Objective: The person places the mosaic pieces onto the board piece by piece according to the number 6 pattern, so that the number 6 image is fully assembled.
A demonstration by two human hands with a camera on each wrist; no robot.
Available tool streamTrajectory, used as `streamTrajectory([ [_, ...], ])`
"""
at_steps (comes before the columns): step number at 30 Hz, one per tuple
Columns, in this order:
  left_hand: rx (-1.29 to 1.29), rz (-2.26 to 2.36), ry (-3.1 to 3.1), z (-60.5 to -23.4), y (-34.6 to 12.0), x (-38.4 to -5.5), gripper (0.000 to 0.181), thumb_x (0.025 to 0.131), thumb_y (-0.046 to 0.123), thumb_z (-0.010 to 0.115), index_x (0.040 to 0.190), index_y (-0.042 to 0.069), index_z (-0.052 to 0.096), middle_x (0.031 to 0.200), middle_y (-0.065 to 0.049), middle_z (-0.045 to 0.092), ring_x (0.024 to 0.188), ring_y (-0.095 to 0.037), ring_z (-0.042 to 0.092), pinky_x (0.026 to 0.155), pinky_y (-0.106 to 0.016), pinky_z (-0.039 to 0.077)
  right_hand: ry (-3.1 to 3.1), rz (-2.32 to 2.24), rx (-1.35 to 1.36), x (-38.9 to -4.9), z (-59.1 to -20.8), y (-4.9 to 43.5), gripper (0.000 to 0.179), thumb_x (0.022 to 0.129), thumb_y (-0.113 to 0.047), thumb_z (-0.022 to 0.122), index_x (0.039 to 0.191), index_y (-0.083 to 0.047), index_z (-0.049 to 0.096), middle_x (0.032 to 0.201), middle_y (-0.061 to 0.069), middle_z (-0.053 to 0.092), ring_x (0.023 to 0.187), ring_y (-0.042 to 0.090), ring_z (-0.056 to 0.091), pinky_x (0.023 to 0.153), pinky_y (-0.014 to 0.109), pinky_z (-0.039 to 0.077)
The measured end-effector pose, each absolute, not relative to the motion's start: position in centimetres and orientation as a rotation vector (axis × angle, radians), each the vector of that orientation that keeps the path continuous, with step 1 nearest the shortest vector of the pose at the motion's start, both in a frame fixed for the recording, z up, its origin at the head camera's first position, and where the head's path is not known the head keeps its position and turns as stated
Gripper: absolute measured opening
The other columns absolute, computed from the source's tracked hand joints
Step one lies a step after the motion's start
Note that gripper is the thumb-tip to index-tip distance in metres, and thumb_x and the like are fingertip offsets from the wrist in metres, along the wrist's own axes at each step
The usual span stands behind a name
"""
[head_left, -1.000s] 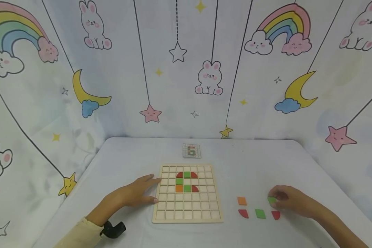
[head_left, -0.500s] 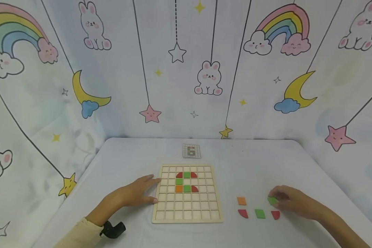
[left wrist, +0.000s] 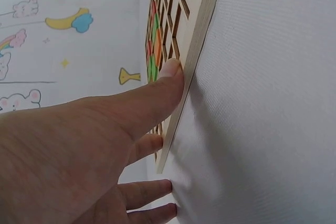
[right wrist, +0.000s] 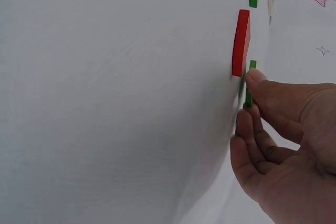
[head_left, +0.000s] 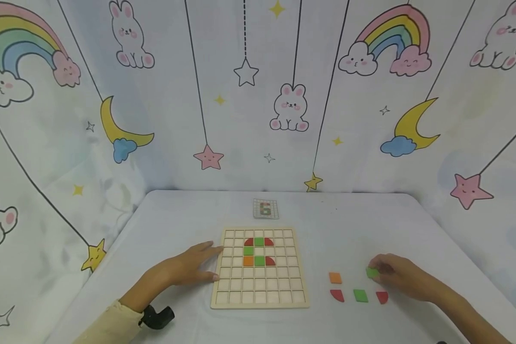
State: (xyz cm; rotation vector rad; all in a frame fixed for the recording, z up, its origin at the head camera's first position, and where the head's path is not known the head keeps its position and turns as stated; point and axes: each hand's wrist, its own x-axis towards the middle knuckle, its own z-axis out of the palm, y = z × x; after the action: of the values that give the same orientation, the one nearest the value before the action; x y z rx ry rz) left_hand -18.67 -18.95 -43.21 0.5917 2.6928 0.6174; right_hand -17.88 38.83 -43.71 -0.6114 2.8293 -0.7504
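My right hand [head_left: 397, 277] pinches a green square tile [head_left: 371, 273] between thumb and fingers, at the right of the table. In the right wrist view this tile [right wrist: 253, 64] stands edge-on close over the white cloth, beside a red tile [right wrist: 241, 43]. My left hand [head_left: 191, 265] rests at the left edge of a wooden grid board [head_left: 260, 285], fingers spread. Its thumb [left wrist: 170, 72] lies on the rim. Several tiles fill cells in the board's upper half: red quarter-circles, green squares and an orange square [head_left: 249, 261].
Loose tiles lie right of the board: an orange square [head_left: 335, 278], a red quarter-circle [head_left: 337, 295], a green square [head_left: 360, 296] and another red quarter-circle [head_left: 382, 297]. Behind the board is a small pattern card [head_left: 265, 209]. A printed curtain [head_left: 249, 119] hangs behind the table.
My right hand has shifted slightly left with the green tile, away from the red piece below it. The left hand and the board stay as they were.
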Motion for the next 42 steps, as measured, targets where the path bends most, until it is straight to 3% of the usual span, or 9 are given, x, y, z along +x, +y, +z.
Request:
streamTrajectory([
  [7, 0.578, 0.629, 2.687, -43.1, -18.9, -18.6, 0.080, 0.096, 0.046, 0.076, 0.161, 0.013, 0.044, 0.168, -0.029, 0.030, 0.154, -0.050, 0.031, 0.121, -0.067, 0.033, 2.858, -0.756, -0.593, -18.9, -42.7, 35.5, 0.022, 0.098, -0.012, 0.072, 0.119, -0.007, 0.070, 0.116, 0.000, 0.072, 0.109, 0.024, 0.069, 0.092, 0.036, 0.061],
  [10, 0.577, 0.633, 2.684, -43.0, -18.8, -18.6, 0.080, 0.096, 0.046, 0.077, 0.161, 0.013, 0.044, 0.167, -0.030, 0.030, 0.154, -0.051, 0.030, 0.121, -0.068, 0.033, 2.843, -0.782, -0.526, -19.1, -42.0, 33.0, 0.020, 0.098, -0.013, 0.072, 0.117, -0.007, 0.070, 0.113, 0.000, 0.071, 0.107, 0.025, 0.067, 0.092, 0.044, 0.060],
  [26, 0.528, 0.617, 2.676, -42.8, -18.5, -18.8, 0.080, 0.095, 0.046, 0.077, 0.161, 0.015, 0.044, 0.168, -0.029, 0.029, 0.155, -0.050, 0.029, 0.123, -0.066, 0.030, 2.793, -0.856, -0.369, -20.1, -42.7, 20.1, 0.020, 0.092, -0.014, 0.080, 0.110, -0.016, 0.071, 0.105, -0.004, 0.065, 0.103, 0.015, 0.060, 0.094, 0.040, 0.057],
  [34, 0.540, 0.610, 2.686, -43.2, -18.6, -19.0, 0.081, 0.094, 0.047, 0.078, 0.161, 0.016, 0.045, 0.168, -0.027, 0.031, 0.155, -0.049, 0.030, 0.122, -0.067, 0.032, 2.740, -0.892, -0.536, -19.7, -43.4, 15.7, 0.019, 0.089, -0.009, 0.083, 0.106, -0.009, 0.074, 0.105, 0.002, 0.065, 0.098, 0.018, 0.059, 0.094, 0.045, 0.057],
  [42, 0.527, 0.602, 2.685, -43.4, -18.8, -18.9, 0.081, 0.095, 0.048, 0.077, 0.162, 0.016, 0.044, 0.168, -0.027, 0.030, 0.155, -0.049, 0.030, 0.122, -0.066, 0.032, 2.731, -0.889, -0.684, -19.4, -43.5, 14.3, 0.022, 0.088, -0.005, 0.083, 0.108, -0.005, 0.075, 0.102, 0.002, 0.066, 0.098, 0.018, 0.063, 0.090, 0.044, 0.060],
])
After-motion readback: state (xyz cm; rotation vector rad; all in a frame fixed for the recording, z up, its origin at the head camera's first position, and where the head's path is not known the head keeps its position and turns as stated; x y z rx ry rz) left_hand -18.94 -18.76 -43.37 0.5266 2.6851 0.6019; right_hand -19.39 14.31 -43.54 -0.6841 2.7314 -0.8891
